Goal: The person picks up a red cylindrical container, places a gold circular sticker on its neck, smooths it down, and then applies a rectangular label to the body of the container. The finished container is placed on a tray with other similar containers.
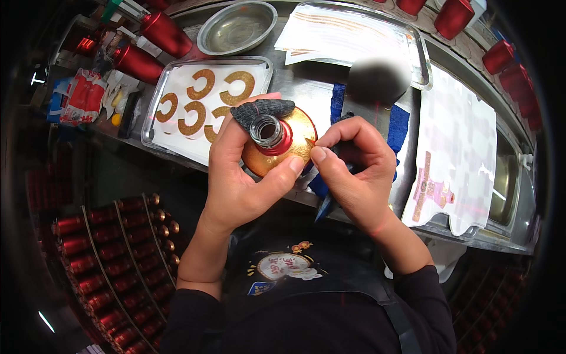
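My left hand (244,177) is wrapped round a bottle with a shiny gold shoulder (298,127), a red collar and an uncapped clear glass mouth (267,131). Dark grey knitted material (265,110) lies across the fingers behind the neck. At the bottle's right side, my right hand (359,171) pinches a small pointed gold edge (311,143), apparently of a gold sticker on the shoulder. Below the right palm a dark blue pointed tool (324,207) sticks out; its grip is hidden. The bottle's body is hidden beneath its shoulder.
A tray (266,66) at left carries C-shaped gold stickers (237,88) on white paper. A metal bowl (237,28), another tray with white sheets (348,35), blue cloth (398,127) and a printed sheet (454,147) surround my hands. Red bottles (166,34) stand around the bench.
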{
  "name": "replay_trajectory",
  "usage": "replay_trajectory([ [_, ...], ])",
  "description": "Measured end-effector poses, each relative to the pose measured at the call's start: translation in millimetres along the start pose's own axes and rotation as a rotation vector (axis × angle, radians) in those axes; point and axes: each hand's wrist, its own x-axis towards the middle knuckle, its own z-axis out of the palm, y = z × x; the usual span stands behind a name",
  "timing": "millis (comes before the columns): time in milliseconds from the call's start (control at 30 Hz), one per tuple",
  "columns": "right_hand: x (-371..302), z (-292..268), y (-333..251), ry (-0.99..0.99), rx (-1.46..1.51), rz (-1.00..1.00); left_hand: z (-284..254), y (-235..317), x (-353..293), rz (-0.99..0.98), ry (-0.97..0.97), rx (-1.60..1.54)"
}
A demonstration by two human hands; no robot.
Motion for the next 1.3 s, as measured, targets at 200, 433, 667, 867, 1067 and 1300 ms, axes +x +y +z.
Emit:
replay_trajectory([
  [200, 2.4, -0.6, 3.5, -0.021, 0.095, 0.024, 2.2, -2.6, -0.9, 0.002, 0.019, 0.006],
  [433, 4.2, 0.3, 8.3, -0.047, 0.186, 0.089, 6.5, -2.2, -0.2, 0.035, 0.055, 0.025],
  [667, 5.1, -4.8, -2.0, -0.106, 0.341, 0.212, 12.6, -2.4, 2.9, 0.069, 0.122, 0.035],
  [867, 9.5, -3.3, 9.8, -0.041, 0.177, 0.195, 15.8, -4.1, 4.8, 0.037, 0.162, 0.056],
  [1067, 20.5, -19.6, -15.6, 0.179, 0.454, 0.536, -4.3, -1.4, -5.0, 0.070, 0.028, -0.031],
  [1300, 0.7, -4.7, -28.4, -0.086, -0.529, -0.305, -20.6, -17.6, -7.7, 0.110, -0.109, 0.077],
])
